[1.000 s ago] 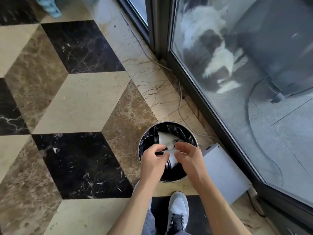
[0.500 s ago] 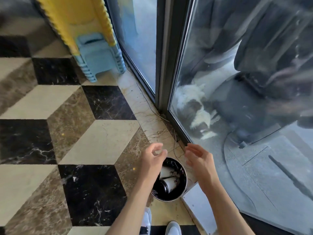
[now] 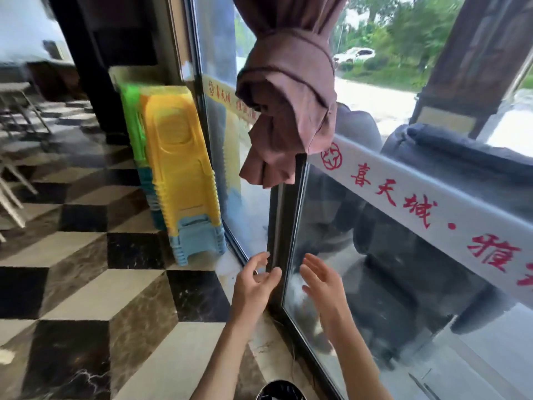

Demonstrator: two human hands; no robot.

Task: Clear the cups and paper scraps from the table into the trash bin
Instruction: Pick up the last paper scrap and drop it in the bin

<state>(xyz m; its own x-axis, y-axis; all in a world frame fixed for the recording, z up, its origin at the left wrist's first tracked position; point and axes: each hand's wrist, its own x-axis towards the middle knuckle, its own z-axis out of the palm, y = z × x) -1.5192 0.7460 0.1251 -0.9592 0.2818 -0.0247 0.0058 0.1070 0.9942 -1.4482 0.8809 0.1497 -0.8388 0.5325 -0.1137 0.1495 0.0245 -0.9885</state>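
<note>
I see both hands raised in front of the glass, and neither one holds anything. My left hand (image 3: 253,284) has its fingers loosely curled and spread, thumb apart from the rest, in front of the dark door frame (image 3: 278,226). My right hand (image 3: 323,281) is flat and wide, fingers stretched out and pointing up, over the glass pane (image 3: 360,284). The two hands sit near each other with the frame showing between them.

The trash bin (image 3: 281,391) is only just in view at the bottom edge of the picture, between my two forearms; I see a slice of its round rim and its dark lining, and I cannot tell what lies inside it from here.

On the patterned marble floor (image 3: 95,290), a stack of plastic stools (image 3: 178,168), yellow above pale blue, with green ones behind, stands against the glass to the left of the frame. A knotted brown curtain (image 3: 285,102) hangs above my hands. A white banner with red characters (image 3: 418,203) runs across the pane to the right.
</note>
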